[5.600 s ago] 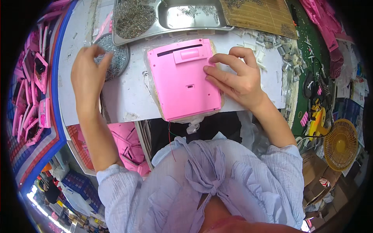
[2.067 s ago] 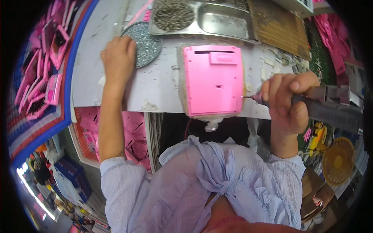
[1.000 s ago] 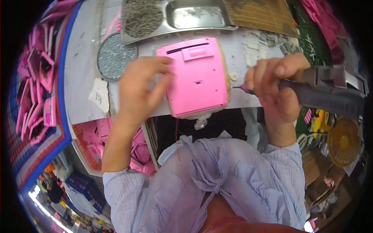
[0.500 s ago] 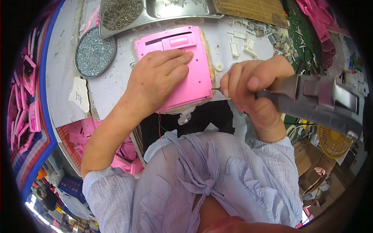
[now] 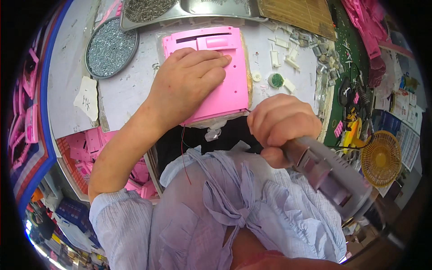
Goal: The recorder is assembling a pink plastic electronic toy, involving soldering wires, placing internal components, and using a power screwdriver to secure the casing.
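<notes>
A flat pink plastic housing [image 5: 230, 95] with a long slot near its far edge lies on padding in front of me. My left hand [image 5: 186, 81] rests palm down on it, fingers laid over its surface. Wrapped around a grey electric screwdriver [image 5: 330, 175], my right hand [image 5: 285, 120] is at the near right corner of the housing. The thin bit meets that corner; whether a screw sits under it I cannot make out. A red wire [image 5: 183, 155] and a dark green one hang from the near edge of the housing.
A round dish of small screws [image 5: 111, 48] stands at the left, a metal tray [image 5: 202, 10] at the far edge. White plastic pieces [image 5: 274, 58] and a small green-topped cylinder [image 5: 275, 80] lie to the right. Pink parts fill a bin [image 5: 72, 157] at lower left; a yellow fan [image 5: 381, 158] is right.
The screwdriver's body has swung down toward me, and my right hand has turned with it. The green-topped cylinder has come into sight. The left hand stays on the housing.
</notes>
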Tool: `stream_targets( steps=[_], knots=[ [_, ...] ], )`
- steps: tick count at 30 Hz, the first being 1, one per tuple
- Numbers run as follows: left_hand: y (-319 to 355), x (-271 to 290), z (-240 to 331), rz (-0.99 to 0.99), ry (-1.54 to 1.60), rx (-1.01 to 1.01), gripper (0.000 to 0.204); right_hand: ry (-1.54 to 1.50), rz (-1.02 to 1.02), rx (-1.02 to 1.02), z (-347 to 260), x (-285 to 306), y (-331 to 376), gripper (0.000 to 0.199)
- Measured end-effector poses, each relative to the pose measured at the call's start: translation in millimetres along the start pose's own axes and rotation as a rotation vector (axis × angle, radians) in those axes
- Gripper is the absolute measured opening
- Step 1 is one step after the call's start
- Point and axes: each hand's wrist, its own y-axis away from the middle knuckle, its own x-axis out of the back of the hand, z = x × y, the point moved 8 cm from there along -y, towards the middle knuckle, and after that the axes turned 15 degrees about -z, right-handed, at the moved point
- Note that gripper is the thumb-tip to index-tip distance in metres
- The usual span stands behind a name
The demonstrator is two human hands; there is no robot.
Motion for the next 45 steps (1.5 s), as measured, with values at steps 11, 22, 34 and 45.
stream_targets(
  steps=[11,22,34,45],
  knots=[
    [2.8,-2.6,-3.3,0.020,0.028,0.009,0.015,0.056,0.003,-0.077,20.9,5.7,-30.7,0.021],
    [1.5,-1.6,-6.6,0.023,0.089,0.014,0.015,-0.018,0.032,-0.134,37.1,40.5,-50.4,0.024],
    [4.4,-4.8,-7.4,-0.002,0.163,0.030,0.010,-0.215,0.046,-0.014,56.6,79.3,-85.4,0.020],
    [4.0,-1.3,-12.4,0.065,0.277,0.043,0.019,-0.207,0.046,-0.152,100.4,84.4,-86.9,0.009]
  ],
)
